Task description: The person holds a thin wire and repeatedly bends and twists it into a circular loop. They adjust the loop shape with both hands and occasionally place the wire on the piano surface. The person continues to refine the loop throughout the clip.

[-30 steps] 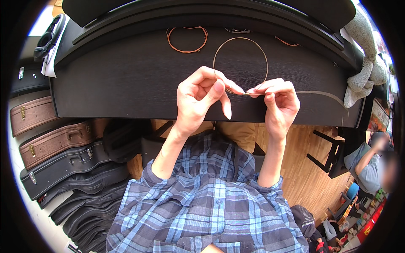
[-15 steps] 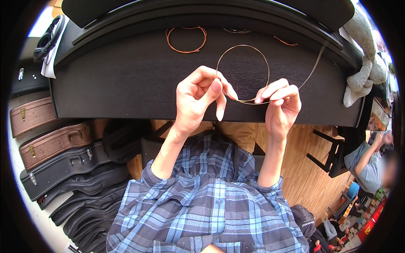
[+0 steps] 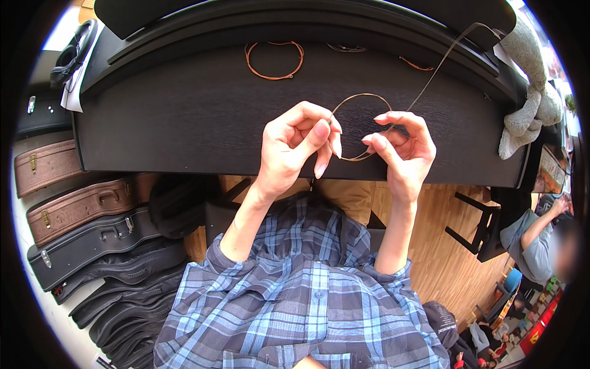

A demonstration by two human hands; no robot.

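Observation:
A thin bronze guitar string (image 3: 359, 98) is curled into a small loop above a closed black piano lid (image 3: 184, 123). My left hand (image 3: 295, 147) pinches the loop's left side between thumb and forefinger. My right hand (image 3: 402, 147) pinches it on the right, where the strands cross. The string's free tail (image 3: 442, 58) runs up and to the right toward the piano's back edge.
A coiled copper string (image 3: 273, 61) and other loose strings (image 3: 415, 63) lie farther back on the lid. A grey plush toy (image 3: 525, 86) hangs at the right end. Instrument cases (image 3: 74, 209) line the floor at left. Another person (image 3: 541, 240) sits at lower right beside a stool (image 3: 476, 227).
The loop has shrunk and dropped closer to my hands. The free tail swung from lying flat to the right up toward the far right corner. My right hand shifted its fingers along the string.

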